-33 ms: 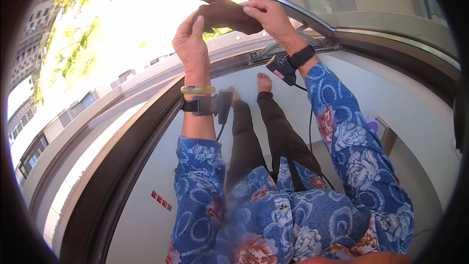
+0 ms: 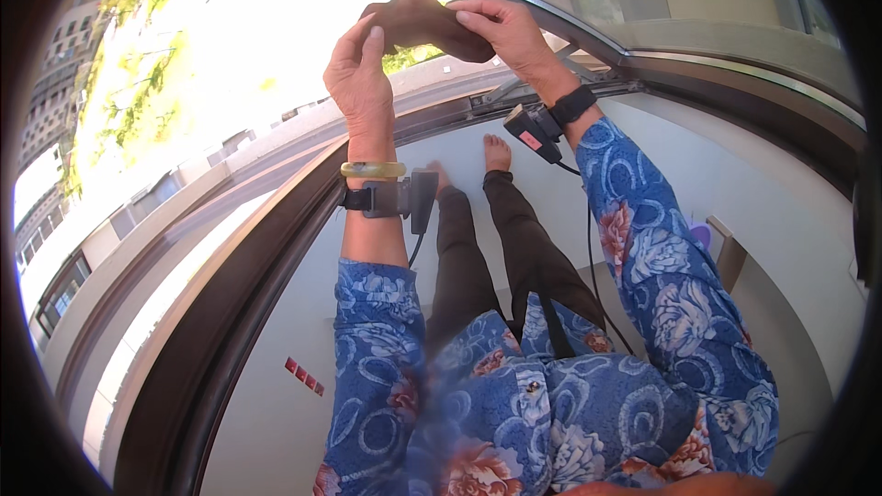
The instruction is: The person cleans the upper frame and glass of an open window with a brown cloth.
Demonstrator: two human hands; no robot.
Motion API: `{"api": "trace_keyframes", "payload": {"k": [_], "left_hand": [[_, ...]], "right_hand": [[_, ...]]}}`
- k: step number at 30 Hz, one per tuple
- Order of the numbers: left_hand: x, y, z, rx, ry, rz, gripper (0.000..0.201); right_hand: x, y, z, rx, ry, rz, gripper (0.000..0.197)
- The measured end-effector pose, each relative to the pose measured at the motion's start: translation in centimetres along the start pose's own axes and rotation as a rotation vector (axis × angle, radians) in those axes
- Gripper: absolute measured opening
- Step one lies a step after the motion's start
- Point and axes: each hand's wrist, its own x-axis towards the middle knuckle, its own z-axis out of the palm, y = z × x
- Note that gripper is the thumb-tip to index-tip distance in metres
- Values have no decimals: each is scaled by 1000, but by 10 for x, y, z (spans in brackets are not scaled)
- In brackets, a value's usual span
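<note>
Holding a dark brown cloth (image 2: pixel 427 23) between them, both hands are raised at the window opening, forearms extended. The left hand (image 2: pixel 359 69) pinches the cloth's left end between thumb and fingers; the thumb lies on the near side. The right hand (image 2: pixel 516 37) grips the right end, with the thumb and index finger closed on its upper edge. How the remaining fingers of either hand bear on the fabric cannot be told. The cloth is bunched and slightly slack, set against bright outdoor light and close to the lower edge of the glazed sash (image 2: pixel 717 0); contact with the sash cannot be confirmed.

The sash stands away from the dark brown window frame (image 2: pixel 220 340). A yellowish bangle (image 2: pixel 372 170) sits on the left wrist, just beside a strapped-on dark module (image 2: pixel 423 202). A second module (image 2: pixel 533 133) is at the right wrist, beside a black strap (image 2: pixel 572 104). A bare foot (image 2: pixel 497 153) rests on the pale surface below.
</note>
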Motion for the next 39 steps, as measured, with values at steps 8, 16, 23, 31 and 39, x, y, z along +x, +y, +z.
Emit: {"api": "trace_keyframes", "payload": {"k": [8, 16, 23, 31, 39], "left_hand": [[-59, -64, -27, 486, -54, -15, 18], [-99, -78, -30, 1339, -448, 225, 15], [-103, -80, -25, 1387, -581, 89, 19], [-97, -89, -19, 1303, -596, -216, 21], [-87, -85, -20, 1248, -527, -353, 21]], "right_hand": [[-65, 22, -21, -244, -152, 16, 15], [-76, 31, 1, -884, -445, -92, 9], [-58, 30, 13, -1053, -595, -436, 7], [-55, 46, 12, -903, -682, -539, 5], [-64, 30, 15, -875, -587, -451, 3]]}}
